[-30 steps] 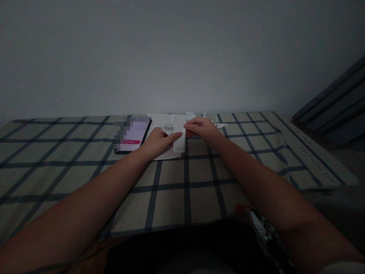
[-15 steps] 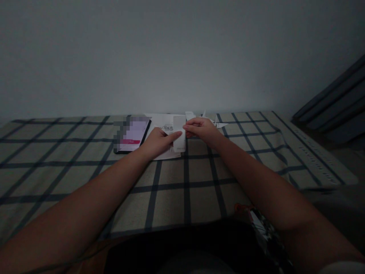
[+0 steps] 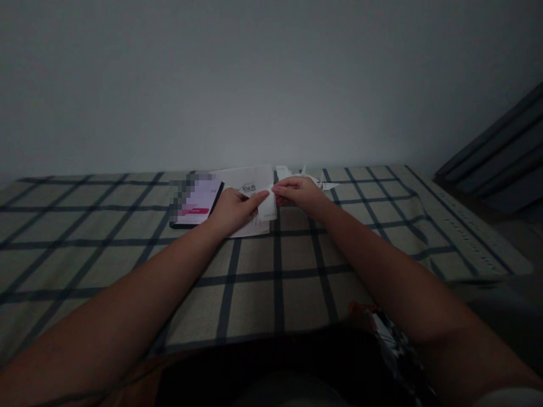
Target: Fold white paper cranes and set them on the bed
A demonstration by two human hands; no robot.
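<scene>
A small piece of white folded paper (image 3: 268,211) is gripped between my two hands over the table. My left hand (image 3: 235,208) pinches its left side, the thumb lying on top and pointing right. From the right, the fingertips of my right hand (image 3: 299,192) pinch its edge. Larger white paper with dark print (image 3: 241,176) spreads behind and under my left hand. Part of the folded paper is hidden by my fingers. Just beyond my right hand lie pointed white folded paper shapes (image 3: 311,176), partly covered by it.
A tablet-like device (image 3: 199,200) with a lit screen lies left of my left hand, its far left part blurred out. A checked cloth (image 3: 254,294) covers the table. Behind stands a plain wall (image 3: 271,85); dark curtain-like folds (image 3: 500,158) hang at the right.
The narrow upright strip of paper between my hands has shifted and tilted, showing a lower, slanted face. My left thumb has moved slightly up. My right hand has barely moved.
</scene>
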